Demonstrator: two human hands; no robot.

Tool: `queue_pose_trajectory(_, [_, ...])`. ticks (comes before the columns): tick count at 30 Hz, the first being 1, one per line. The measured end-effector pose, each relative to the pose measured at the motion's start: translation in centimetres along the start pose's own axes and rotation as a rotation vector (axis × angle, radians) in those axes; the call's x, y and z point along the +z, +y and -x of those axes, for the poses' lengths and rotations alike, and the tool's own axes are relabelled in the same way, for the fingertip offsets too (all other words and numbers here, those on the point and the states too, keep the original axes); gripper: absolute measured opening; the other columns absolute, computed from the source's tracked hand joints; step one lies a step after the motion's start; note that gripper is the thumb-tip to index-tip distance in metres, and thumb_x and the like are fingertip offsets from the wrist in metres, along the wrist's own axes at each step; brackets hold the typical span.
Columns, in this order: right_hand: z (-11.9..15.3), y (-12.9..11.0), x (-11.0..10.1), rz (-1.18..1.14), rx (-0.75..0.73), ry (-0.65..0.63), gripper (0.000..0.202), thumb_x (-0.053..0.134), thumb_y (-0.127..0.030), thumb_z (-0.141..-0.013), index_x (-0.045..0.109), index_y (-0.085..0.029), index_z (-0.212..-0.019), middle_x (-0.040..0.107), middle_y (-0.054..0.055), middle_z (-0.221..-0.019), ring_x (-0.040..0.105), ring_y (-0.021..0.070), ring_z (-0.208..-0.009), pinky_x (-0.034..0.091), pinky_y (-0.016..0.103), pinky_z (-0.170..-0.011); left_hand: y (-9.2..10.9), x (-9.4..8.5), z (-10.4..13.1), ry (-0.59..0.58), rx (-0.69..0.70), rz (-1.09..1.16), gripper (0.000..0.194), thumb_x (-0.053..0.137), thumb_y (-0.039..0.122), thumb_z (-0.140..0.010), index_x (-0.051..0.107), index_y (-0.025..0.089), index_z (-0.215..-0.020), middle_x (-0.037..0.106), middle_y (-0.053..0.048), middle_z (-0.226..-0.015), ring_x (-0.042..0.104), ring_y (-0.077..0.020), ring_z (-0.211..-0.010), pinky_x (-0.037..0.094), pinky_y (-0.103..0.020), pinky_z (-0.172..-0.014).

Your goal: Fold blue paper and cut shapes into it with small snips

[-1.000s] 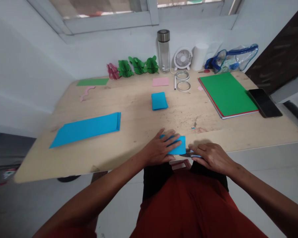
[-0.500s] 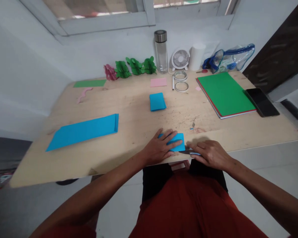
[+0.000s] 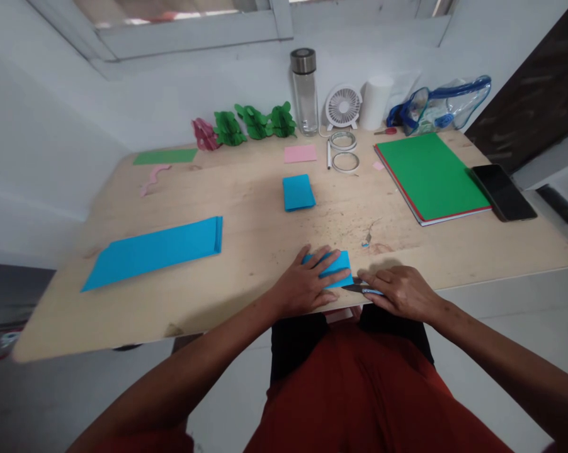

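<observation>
My left hand (image 3: 307, 280) lies flat near the table's front edge, fingers spread over a small blue piece of folded paper (image 3: 343, 259) and pressing it down. Much of that paper is hidden under the fingers. My right hand (image 3: 402, 290) is closed around the handle of a small knife (image 3: 354, 288). Its dark blade points left, along the paper's near edge; whether it touches the paper I cannot tell. Farther back sits a small stack of blue paper (image 3: 298, 192). To the left lies a long folded strip of blue paper (image 3: 164, 250).
Green paper shapes (image 3: 229, 129) and a pink one (image 3: 204, 134) stand along the wall. A glass bottle (image 3: 305, 94), a fan (image 3: 343, 107) and tape rolls (image 3: 345, 162) are at the back. Green sheets (image 3: 432, 179) and a phone (image 3: 504, 192) lie right.
The knife's blade shows more fully below the paper's near edge than before. My left hand still presses the paper. The whole view has shifted slightly.
</observation>
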State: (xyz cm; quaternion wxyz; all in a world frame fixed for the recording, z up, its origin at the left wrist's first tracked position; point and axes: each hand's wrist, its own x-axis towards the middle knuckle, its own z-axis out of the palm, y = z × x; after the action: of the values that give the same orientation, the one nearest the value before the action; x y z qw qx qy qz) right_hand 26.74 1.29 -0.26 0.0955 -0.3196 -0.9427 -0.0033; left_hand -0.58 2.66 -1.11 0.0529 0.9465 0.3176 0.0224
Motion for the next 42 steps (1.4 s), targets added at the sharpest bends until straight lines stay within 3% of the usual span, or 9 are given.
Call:
queue_pose_trajectory(26, [-0.1,-0.1,0.3,-0.052,-0.085,0.132,0.035,0.05,-0.035,-0.092,0.059,-0.016,-0.119,0.067,0.003,-0.075,0.055,0.0154,-0.061,0.038,0.03,-0.057,-0.2,0.1,0.0,-0.025,0.001,0.017,0.062,0.027,0.064,-0.088,0.026,0.036,-0.144,0.024,-0.005,-0.152,0.017,-0.0314,-0.14,0.013,-0.057,-0.109])
queue_pose_trajectory(42, [-0.6,-1.1,0.7,-0.009,-0.113,0.133,0.034,0.047,-0.037,-0.093,0.061,-0.011,-0.11,0.065,0.003,-0.069,0.054,0.0142,-0.059,0.038,0.029,-0.057,0.2,0.0,-0.1,-0.021,-0.003,0.03,0.064,0.03,0.066,-0.087,0.029,0.035,-0.143,0.025,-0.005,-0.152,0.018,-0.0316,-0.139,0.013,-0.056,-0.109])
